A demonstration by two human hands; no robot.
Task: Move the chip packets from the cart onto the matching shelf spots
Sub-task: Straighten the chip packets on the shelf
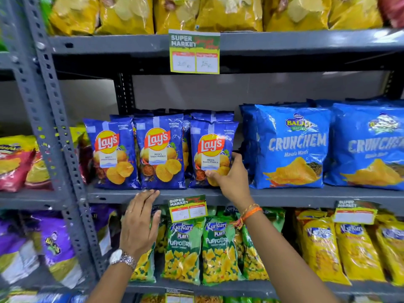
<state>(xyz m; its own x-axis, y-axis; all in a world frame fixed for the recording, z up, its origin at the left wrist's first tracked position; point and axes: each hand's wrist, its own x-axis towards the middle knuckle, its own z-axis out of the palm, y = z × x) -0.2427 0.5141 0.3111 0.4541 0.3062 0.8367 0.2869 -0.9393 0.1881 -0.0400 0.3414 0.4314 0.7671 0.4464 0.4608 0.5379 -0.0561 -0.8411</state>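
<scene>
Nearest, left hand [137, 226] with fingers spread flat, fingertips at the front edge of the grey middle shelf [284, 196], below the centre packet; steel wristwatch [122, 259] on that wrist. Right hand [231, 178], orange thread bracelet [249, 213] at the wrist, clamped on the lower right corner of the rightmost blue Lay's Magic Masala packet [212, 149], thumb across the front, fingers wrapped round the right edge. Packet upright on the shelf, just beside two matching Lay's packets [135, 152] to its left, more of them behind. Right of these, larger blue Crunchem bags [290, 147]. Beneath the shelf edge, a Super Market price tag [188, 207], green Kurkure Puffcorn packs [196, 248] below. Farther up, yellow chip bags [175, 12] on the top shelf. No cart in view.
</scene>
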